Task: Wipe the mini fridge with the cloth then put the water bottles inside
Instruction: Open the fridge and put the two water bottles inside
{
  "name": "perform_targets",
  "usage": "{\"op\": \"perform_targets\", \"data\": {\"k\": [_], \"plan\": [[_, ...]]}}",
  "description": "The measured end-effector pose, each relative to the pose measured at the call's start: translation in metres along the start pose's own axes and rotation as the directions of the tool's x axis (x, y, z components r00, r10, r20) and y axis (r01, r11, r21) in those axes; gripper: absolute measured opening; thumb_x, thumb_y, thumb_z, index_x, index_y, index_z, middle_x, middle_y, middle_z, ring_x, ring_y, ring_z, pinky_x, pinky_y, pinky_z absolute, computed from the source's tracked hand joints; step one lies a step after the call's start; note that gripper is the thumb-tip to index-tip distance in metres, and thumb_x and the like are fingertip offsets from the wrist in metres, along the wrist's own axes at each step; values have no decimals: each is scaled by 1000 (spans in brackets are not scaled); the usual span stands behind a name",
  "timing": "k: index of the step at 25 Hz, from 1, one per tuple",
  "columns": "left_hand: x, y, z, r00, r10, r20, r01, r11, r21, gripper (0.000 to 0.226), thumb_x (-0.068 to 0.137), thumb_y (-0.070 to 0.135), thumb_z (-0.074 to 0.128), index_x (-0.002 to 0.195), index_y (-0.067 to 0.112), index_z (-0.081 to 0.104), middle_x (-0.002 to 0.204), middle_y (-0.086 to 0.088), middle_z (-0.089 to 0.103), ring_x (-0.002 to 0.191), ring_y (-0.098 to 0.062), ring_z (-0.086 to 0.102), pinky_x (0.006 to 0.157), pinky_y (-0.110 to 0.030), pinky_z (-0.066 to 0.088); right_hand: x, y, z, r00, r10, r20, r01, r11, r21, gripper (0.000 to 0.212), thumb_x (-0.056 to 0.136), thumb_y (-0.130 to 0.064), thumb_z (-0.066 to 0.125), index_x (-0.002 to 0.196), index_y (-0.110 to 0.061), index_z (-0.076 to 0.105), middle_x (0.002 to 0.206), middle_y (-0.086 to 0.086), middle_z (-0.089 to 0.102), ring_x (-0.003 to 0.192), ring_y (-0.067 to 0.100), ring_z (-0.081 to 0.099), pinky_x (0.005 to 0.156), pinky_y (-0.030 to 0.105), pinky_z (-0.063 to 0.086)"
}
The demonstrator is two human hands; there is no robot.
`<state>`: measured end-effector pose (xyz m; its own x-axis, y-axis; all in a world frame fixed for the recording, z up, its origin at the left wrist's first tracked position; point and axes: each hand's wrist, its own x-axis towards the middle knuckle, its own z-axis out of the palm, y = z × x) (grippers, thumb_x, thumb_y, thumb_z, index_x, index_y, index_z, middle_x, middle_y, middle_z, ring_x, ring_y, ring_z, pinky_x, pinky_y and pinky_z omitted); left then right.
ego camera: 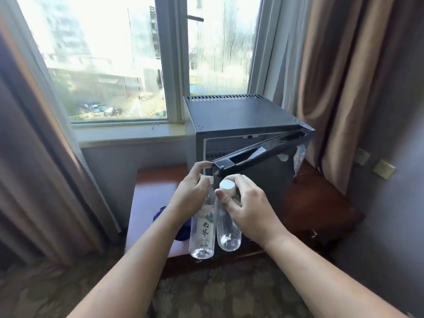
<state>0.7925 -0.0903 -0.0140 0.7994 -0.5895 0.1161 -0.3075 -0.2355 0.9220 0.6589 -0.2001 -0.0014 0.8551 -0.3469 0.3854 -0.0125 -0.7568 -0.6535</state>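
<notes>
A black mini fridge (241, 113) stands on a low wooden table (156, 187) by the window, its door (270, 166) partly swung out. My left hand (192, 191) grips the neck of a labelled water bottle (203, 232), and its index finger touches the door's top corner. My right hand (247, 207) holds a second, clear water bottle (228, 235) by the neck, just under its white cap (227, 185). Both bottles hang side by side in front of the door. A dark blue cloth (182, 232) lies on the table behind my left forearm, mostly hidden.
A window sill (128, 134) runs behind the table. Curtains hang on the left (34, 180) and right (344, 88). Wall sockets (384, 169) sit on the right wall. Patterned carpet (206, 294) covers the floor below.
</notes>
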Motion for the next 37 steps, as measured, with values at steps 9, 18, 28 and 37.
{"op": "perform_targets", "data": {"k": [9,18,28,37], "plan": [[-83,20,39,994,101,43,-109,941,320,48,101,22,46,141,48,54,105,7,56,117,-15,39,106,-34,34,-81,-10,-35,986,166,-16,-160,969,190,27,92,-46,68,111,-25,68,83,-15,71,79,-11,65,65,0,43],[-109,-16,52,987,153,-53,-124,925,359,46,92,37,61,137,44,56,107,11,67,98,-15,61,88,-42,57,-121,5,-25,956,215,200,-234,969,74,34,93,-48,66,121,-28,65,107,-6,65,97,8,61,81,17,47],[-1,-99,55,997,-5,-75,25,964,264,41,90,24,70,127,39,64,75,13,61,60,-3,57,63,-19,46,-4,60,62,905,419,68,-402,897,-184,31,93,-40,66,120,-26,61,110,5,60,102,28,64,83,41,55],[114,-146,93,1000,8,8,-10,981,196,43,90,16,71,129,31,65,124,11,67,81,-6,71,81,-31,60,116,137,84,680,733,25,-653,620,-435,16,98,-20,50,113,-24,57,118,9,59,111,33,62,75,36,43]]}}
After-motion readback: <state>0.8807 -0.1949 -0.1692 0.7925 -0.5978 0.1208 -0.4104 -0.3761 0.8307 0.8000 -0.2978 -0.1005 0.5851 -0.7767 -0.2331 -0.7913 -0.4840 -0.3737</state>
